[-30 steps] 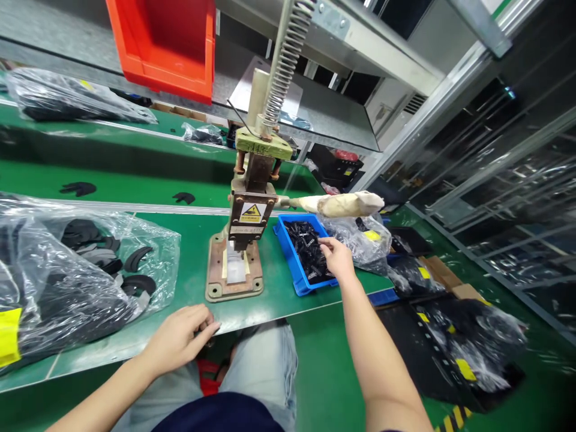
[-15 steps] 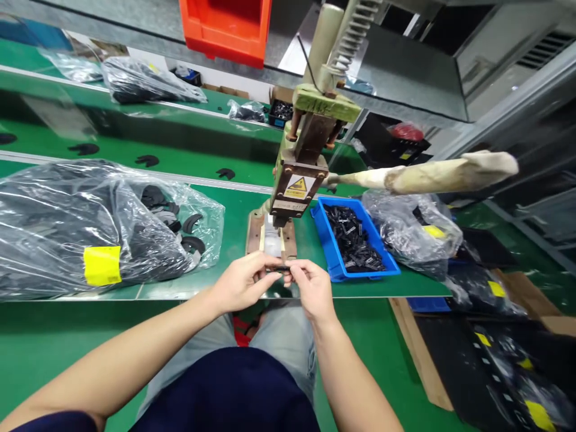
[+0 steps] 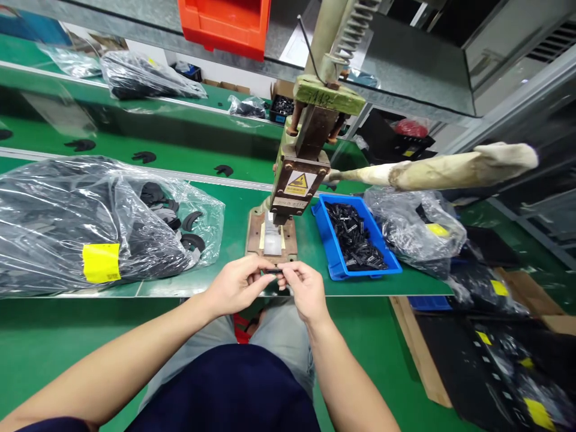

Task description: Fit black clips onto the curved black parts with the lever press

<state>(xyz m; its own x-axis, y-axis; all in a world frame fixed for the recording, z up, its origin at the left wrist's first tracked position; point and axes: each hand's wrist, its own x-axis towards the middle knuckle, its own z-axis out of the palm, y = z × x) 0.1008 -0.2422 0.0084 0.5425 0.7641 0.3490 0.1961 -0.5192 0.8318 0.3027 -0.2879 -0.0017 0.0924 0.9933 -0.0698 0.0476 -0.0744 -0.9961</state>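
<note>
Between the fingertips of my left hand (image 3: 238, 283) and my right hand (image 3: 306, 289) is a small black part (image 3: 273, 271), mostly covered by the fingers. Both hands are closed in a pinch on it, just in front of the base of a hand press (image 3: 299, 186). The metal base plate (image 3: 253, 237) carries a pale fixture (image 3: 272, 243) under the ram. To the right of the press stands a blue bin (image 3: 332, 264) with many small black clips (image 3: 353, 234) in it. The press lever (image 3: 427, 169) sticks out to the right, wrapped in pale material.
A large clear bag (image 3: 58, 210) of black curved pieces lies at the left. Several curved pieces (image 3: 144, 156) lie on the green strip behind. Another plastic bag (image 3: 418, 228) sits right of the bin. An orange bin (image 3: 225, 30) hangs over the bench from a shelf.
Both hands have shifted slightly left with the small black part between them. The curved pieces on the strip behind have moved a little to the left.
</note>
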